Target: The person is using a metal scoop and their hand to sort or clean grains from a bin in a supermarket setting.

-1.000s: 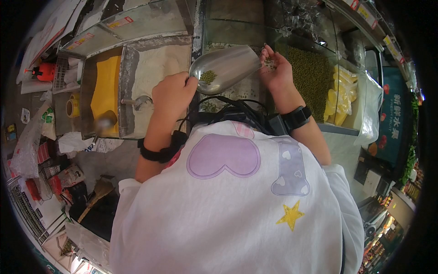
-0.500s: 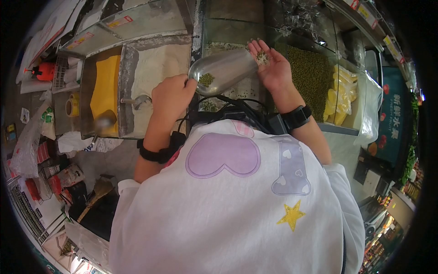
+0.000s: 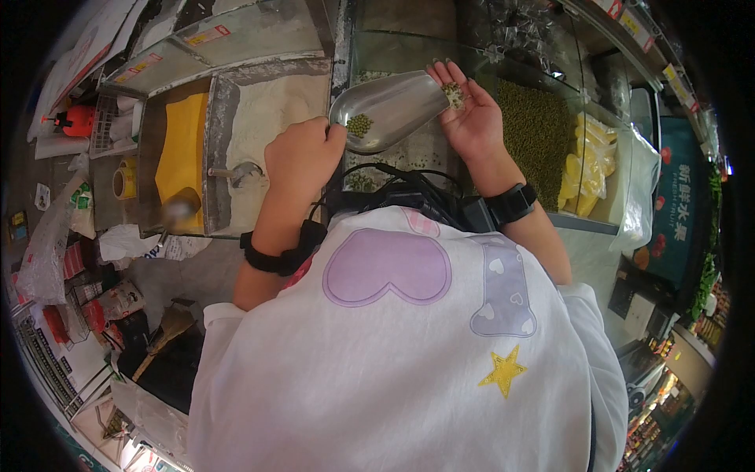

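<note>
My left hand [image 3: 305,153] is closed on the handle end of a metal scoop [image 3: 393,110]. A small heap of green mung beans [image 3: 359,126] lies in the scoop near that hand. My right hand [image 3: 474,118] is palm up with its fingers stretched out, at the scoop's far lip. A little mixture of green beans and pale grains [image 3: 453,97] rests on its fingers. Below the scoop is a glass-sided bin with scattered pale grains and beans [image 3: 409,161] on its bottom.
Mung beans [image 3: 531,130] fill the bin at right, beside bagged yellow goods [image 3: 588,161]. At left are bins of white flour [image 3: 275,110] and yellow meal [image 3: 182,145], with a metal scoop [image 3: 236,171] in the flour. Black cables [image 3: 385,169] run before my chest.
The scoop has shifted slightly upward and tilted, its wide end still by my right hand. My left hand has moved a little with it. My right hand stays nearly in place.
</note>
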Motion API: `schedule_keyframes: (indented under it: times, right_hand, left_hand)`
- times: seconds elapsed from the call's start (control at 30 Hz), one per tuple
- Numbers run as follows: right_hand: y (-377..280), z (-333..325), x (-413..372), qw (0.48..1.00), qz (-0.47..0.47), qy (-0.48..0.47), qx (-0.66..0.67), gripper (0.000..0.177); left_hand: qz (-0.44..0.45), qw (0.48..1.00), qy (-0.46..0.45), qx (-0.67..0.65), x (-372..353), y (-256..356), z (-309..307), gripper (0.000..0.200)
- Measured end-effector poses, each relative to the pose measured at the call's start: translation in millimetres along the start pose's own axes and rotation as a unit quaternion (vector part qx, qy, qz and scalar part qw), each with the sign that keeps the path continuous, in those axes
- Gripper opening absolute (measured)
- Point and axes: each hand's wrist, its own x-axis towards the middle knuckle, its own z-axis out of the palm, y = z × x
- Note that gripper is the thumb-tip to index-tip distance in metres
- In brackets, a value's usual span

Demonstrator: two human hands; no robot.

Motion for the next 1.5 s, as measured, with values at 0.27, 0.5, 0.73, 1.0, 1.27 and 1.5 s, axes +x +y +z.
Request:
schedule_keyframes:
  times: [0.27, 0.5, 0.73, 1.0, 1.27, 1.5]
  right_hand:
    - [-1, -6, 1, 1.000, 0.002, -0.014, -0.007, 0.042]
    - [1, 1, -3, 1.000, 0.001, -0.007, -0.021, 0.042]
    - [0, -2, -3, 0.999, 0.010, -0.030, -0.010, 0.041]
    - [2, 5, -6, 1.000, -0.009, -0.002, -0.014, 0.041]
    - [2, 6, -6, 1.000, -0.010, 0.003, -0.023, 0.042]
    - [-2, -11, 3, 0.986, -0.060, 0.155, 0.022, 0.031]
  left_hand:
    - [-0.002, 1.000, -0.007, -0.004, 0, 2, -2, 0.034]
    - [-0.016, 0.999, -0.026, -0.021, 0, 3, -2, 0.034]
    - [-0.014, 0.999, -0.025, -0.031, 0, 3, 0, 0.033]
    - [-0.005, 0.999, -0.015, -0.032, 0, 3, 3, 0.035]
    - [-0.006, 0.999, -0.020, -0.032, 1, 2, 5, 0.034]
    - [0.011, 0.999, 0.002, -0.032, 0, -1, 6, 0.032]
